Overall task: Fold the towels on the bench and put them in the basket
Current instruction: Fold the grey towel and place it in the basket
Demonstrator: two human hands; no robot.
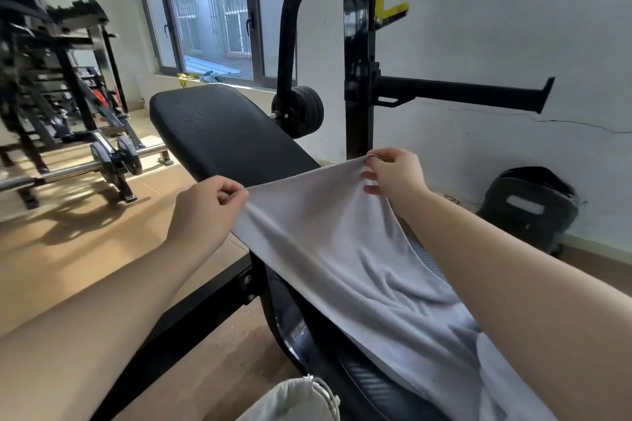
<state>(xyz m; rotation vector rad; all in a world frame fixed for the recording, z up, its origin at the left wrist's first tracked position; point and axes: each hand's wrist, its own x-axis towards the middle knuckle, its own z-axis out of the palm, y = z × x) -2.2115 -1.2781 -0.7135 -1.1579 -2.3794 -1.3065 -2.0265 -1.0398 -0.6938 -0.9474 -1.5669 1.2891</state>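
Head view, looking down along two bare forearms: a pale grey towel [345, 249] lies over the near end of a black padded bench [219, 126]. The left hand [205, 212] pinches one far corner of the towel between thumb and fingers; the right hand [393, 174] pinches the other far corner the same way. The edge between them is lifted and stretched taut above the pad, while the rest of the towel trails back in soft wrinkles toward the person. A second pale cloth [506, 383], likely another towel, bunches at the bench's near right edge.

This looks like the start of the first fold. The next move probably calls for carrying both pinched corners, kept level, to meet the towel's other end, then smoothing it flat.

No basket can be picked out for certain. A dark bag [530, 208] sits on the floor by the wall, right of the bench. A black rack upright [357, 55] rises just behind the bench's right edge, and a barbell [78, 167] lies on the floor to the left. The bench's far half is bare, so nothing blocks the fold.
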